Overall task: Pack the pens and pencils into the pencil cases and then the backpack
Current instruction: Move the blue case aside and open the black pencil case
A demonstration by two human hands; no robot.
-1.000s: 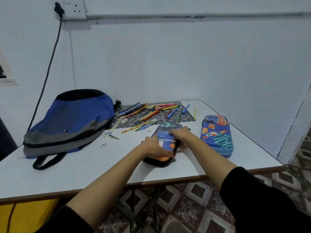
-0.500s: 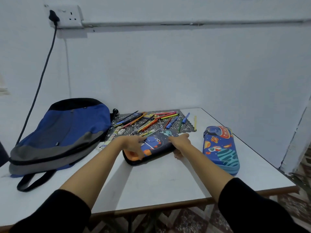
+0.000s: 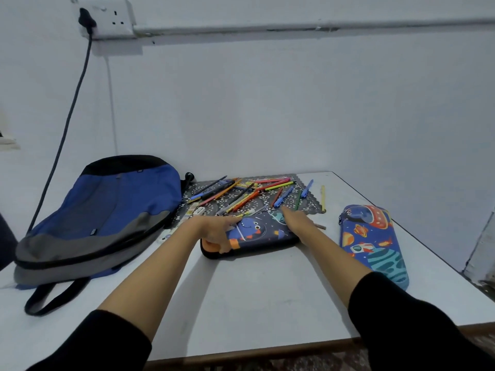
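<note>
dark pencil case with the cartoon space print lies flat and zipped shut mid-desk, near the back half of the white desk. left hand has the case's 9 o'clock end: fingers laid over the top, thumb tucked at the near edge, so it's clamped on that orange corner. right hand rests on the case's 1 o'clock corner, fingers together and pointing off toward 11 o'clock. can't tell if they hook over the far edge or just lie there.

pens and pencils are scattered loose on a patterned mat at 12 o'clock, just behind the case, and a couple of tips touch its far edge. one yellow pencil lies off the mat's 3 o'clock side. second pencil case, the blue one with planets, sits closed at 3 o'clock, apart from the dark one. blue and grey backpack lies flat at 9 o'clock, strap hanging toward the near edge.
</note>
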